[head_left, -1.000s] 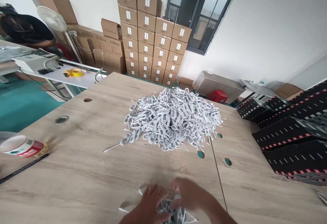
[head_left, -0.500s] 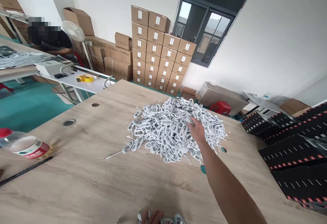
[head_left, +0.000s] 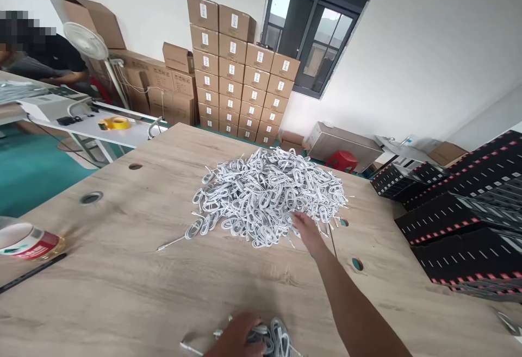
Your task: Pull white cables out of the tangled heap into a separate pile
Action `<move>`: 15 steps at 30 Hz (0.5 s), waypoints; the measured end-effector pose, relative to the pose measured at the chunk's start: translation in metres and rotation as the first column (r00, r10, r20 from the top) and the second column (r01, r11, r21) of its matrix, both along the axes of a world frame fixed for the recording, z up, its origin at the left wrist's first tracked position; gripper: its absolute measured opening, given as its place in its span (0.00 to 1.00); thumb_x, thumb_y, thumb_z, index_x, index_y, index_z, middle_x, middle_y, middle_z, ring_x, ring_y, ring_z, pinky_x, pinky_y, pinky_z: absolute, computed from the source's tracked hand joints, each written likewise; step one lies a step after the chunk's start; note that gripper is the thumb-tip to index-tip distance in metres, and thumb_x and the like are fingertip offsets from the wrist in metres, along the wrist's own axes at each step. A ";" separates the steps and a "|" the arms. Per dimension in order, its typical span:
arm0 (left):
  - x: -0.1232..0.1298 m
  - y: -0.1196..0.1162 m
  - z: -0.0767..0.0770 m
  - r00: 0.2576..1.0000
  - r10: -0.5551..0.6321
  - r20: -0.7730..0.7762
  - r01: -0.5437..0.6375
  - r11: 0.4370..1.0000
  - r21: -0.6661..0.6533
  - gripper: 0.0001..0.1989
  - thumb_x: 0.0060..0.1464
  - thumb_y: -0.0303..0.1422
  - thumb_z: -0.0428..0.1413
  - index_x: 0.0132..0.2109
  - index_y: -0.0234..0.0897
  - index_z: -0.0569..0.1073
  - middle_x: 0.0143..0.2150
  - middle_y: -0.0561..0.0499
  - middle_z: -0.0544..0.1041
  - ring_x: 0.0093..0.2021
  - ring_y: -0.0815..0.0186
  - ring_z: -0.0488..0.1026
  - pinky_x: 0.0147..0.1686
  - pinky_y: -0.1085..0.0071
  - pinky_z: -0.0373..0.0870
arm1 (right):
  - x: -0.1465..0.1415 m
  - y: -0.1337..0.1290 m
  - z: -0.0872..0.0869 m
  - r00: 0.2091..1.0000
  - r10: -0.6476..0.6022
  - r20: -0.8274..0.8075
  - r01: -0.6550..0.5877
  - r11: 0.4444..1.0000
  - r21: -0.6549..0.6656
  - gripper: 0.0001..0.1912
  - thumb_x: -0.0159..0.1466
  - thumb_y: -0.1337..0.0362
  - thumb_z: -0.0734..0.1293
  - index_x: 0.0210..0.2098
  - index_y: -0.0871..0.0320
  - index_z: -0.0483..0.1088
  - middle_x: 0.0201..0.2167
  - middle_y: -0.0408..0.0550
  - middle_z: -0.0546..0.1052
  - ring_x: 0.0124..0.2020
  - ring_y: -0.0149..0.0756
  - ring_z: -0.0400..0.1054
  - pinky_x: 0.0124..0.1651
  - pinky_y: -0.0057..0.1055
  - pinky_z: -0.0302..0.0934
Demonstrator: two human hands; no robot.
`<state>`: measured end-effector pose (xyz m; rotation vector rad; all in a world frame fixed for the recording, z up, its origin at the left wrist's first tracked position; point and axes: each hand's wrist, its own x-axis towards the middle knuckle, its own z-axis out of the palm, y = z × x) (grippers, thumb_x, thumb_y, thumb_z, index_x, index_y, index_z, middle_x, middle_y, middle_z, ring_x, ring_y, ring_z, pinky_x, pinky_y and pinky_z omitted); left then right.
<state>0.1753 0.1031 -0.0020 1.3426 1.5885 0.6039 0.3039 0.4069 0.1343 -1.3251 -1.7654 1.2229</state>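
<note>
Right hand [head_left: 308,233] pulled back to cable pile [head_left: 265,194] edge, fingers spread, left hand [head_left: 240,335] clutching white coils [head_left: 273,340]

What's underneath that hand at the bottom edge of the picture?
The left hand rests on a small bunch of coiled white cables lying on the wooden table. A few loops show beside the fingers; how many cables lie beneath the palm is hidden.

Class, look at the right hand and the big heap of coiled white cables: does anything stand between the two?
Nothing visible does. The right hand already lies at the near edge of the heap of coiled white cables, fingers among the coils. The left hand rests apart on a small bunch of cables at the table's near edge.
</note>
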 end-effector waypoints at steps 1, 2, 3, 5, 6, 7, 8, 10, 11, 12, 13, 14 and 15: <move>0.002 0.000 0.005 0.999 -0.032 -0.020 0.032 0.999 0.013 0.23 0.52 0.42 0.60 0.55 0.45 0.76 0.56 0.46 0.78 0.57 0.54 0.73 0.59 0.60 0.69 | -0.006 -0.007 -0.008 0.999 0.034 0.024 -0.034 0.999 -0.023 0.22 0.58 0.45 0.70 0.41 0.55 0.78 0.39 0.50 0.83 0.43 0.46 0.75 0.47 0.39 0.68; 0.003 0.000 0.009 0.997 -0.064 -0.043 0.065 0.998 0.023 0.22 0.50 0.39 0.61 0.53 0.45 0.77 0.55 0.47 0.79 0.56 0.55 0.73 0.60 0.60 0.69 | -0.012 -0.015 -0.016 0.998 0.064 0.029 -0.062 0.997 -0.051 0.20 0.59 0.47 0.69 0.41 0.55 0.78 0.39 0.50 0.83 0.43 0.46 0.75 0.47 0.40 0.68; 0.004 0.000 0.014 0.994 -0.092 -0.059 0.094 0.995 0.027 0.22 0.48 0.36 0.61 0.52 0.45 0.77 0.54 0.48 0.79 0.56 0.54 0.73 0.60 0.60 0.69 | -0.019 -0.022 -0.024 0.995 0.093 0.023 -0.091 0.993 -0.078 0.19 0.59 0.48 0.69 0.40 0.56 0.78 0.38 0.50 0.82 0.43 0.46 0.75 0.47 0.40 0.68; 0.004 -0.001 0.023 0.991 -0.118 -0.059 0.120 0.992 0.030 0.24 0.45 0.31 0.61 0.52 0.46 0.77 0.55 0.48 0.79 0.57 0.54 0.72 0.61 0.59 0.68 | -0.032 -0.037 -0.039 0.990 0.136 0.030 -0.132 0.987 -0.092 0.16 0.59 0.51 0.69 0.38 0.56 0.77 0.38 0.50 0.82 0.44 0.46 0.75 0.49 0.39 0.68; 0.003 -0.003 0.026 0.992 -0.114 -0.046 0.115 0.993 0.034 0.24 0.45 0.31 0.61 0.53 0.46 0.77 0.56 0.48 0.79 0.58 0.53 0.72 0.62 0.59 0.67 | -0.037 -0.045 -0.046 0.988 0.146 0.044 -0.143 0.987 -0.080 0.14 0.59 0.52 0.68 0.38 0.56 0.77 0.39 0.50 0.82 0.45 0.46 0.75 0.49 0.38 0.67; 0.002 -0.004 0.029 0.995 -0.101 -0.026 0.102 0.994 0.040 0.24 0.46 0.32 0.61 0.54 0.45 0.77 0.57 0.48 0.78 0.59 0.53 0.72 0.63 0.59 0.66 | -0.041 -0.052 -0.053 0.987 0.147 0.064 -0.143 0.988 -0.066 0.13 0.59 0.54 0.68 0.37 0.56 0.76 0.40 0.50 0.82 0.46 0.46 0.75 0.50 0.38 0.67; 0.001 -0.005 0.031 0.997 -0.078 -0.002 0.078 0.996 0.037 0.24 0.48 0.34 0.61 0.55 0.45 0.77 0.59 0.47 0.78 0.60 0.53 0.71 0.64 0.59 0.65 | -0.044 -0.060 -0.060 0.986 0.143 0.083 -0.138 0.989 -0.059 0.12 0.60 0.55 0.67 0.37 0.56 0.76 0.39 0.50 0.82 0.45 0.46 0.75 0.50 0.37 0.67; 0.000 -0.007 0.033 0.999 -0.026 0.048 0.026 1.000 -0.007 0.24 0.52 0.39 0.60 0.57 0.44 0.76 0.60 0.46 0.77 0.60 0.53 0.72 0.64 0.59 0.65 | -0.046 -0.076 -0.073 0.983 0.147 0.114 -0.138 0.987 -0.082 0.12 0.62 0.57 0.65 0.37 0.56 0.76 0.38 0.50 0.81 0.43 0.45 0.76 0.48 0.37 0.67; -0.001 -0.007 0.033 0.997 0.012 0.072 -0.009 0.999 -0.036 0.24 0.53 0.42 0.59 0.57 0.44 0.76 0.59 0.46 0.78 0.59 0.53 0.73 0.63 0.59 0.66 | -0.046 -0.085 -0.080 0.977 0.167 0.131 -0.154 0.982 -0.107 0.11 0.63 0.58 0.64 0.37 0.56 0.76 0.37 0.50 0.81 0.42 0.45 0.76 0.48 0.37 0.67; -0.002 -0.006 0.032 0.993 0.059 0.099 -0.053 0.997 -0.062 0.24 0.54 0.43 0.58 0.57 0.44 0.76 0.58 0.46 0.79 0.58 0.53 0.74 0.61 0.59 0.68 | -0.045 -0.093 -0.086 0.967 0.197 0.159 -0.178 0.976 -0.122 0.10 0.62 0.60 0.64 0.37 0.56 0.76 0.37 0.50 0.81 0.42 0.45 0.76 0.48 0.37 0.67; -0.002 -0.004 0.031 0.986 0.110 0.128 -0.101 0.992 -0.079 0.23 0.54 0.44 0.57 0.56 0.44 0.76 0.57 0.46 0.80 0.56 0.53 0.74 0.60 0.59 0.69 | -0.045 -0.101 -0.091 0.952 0.229 0.201 -0.210 0.971 -0.114 0.08 0.62 0.62 0.65 0.36 0.56 0.77 0.38 0.50 0.81 0.43 0.45 0.76 0.49 0.37 0.67; -0.003 -0.003 0.029 0.975 0.156 0.156 -0.145 0.986 -0.085 0.22 0.55 0.44 0.57 0.54 0.43 0.77 0.54 0.46 0.81 0.55 0.53 0.75 0.58 0.59 0.69 | -0.044 -0.109 -0.096 0.933 0.255 0.255 -0.243 0.967 -0.081 0.07 0.60 0.65 0.67 0.36 0.56 0.77 0.40 0.50 0.81 0.45 0.46 0.75 0.51 0.38 0.67; -0.004 -0.001 0.027 0.964 0.193 0.182 -0.181 0.980 -0.084 0.21 0.55 0.44 0.56 0.52 0.42 0.78 0.52 0.47 0.82 0.53 0.54 0.76 0.57 0.60 0.70 | -0.043 -0.115 -0.100 0.909 0.271 0.316 -0.275 0.961 -0.031 0.06 0.59 0.67 0.68 0.35 0.56 0.77 0.42 0.51 0.81 0.48 0.47 0.74 0.53 0.39 0.66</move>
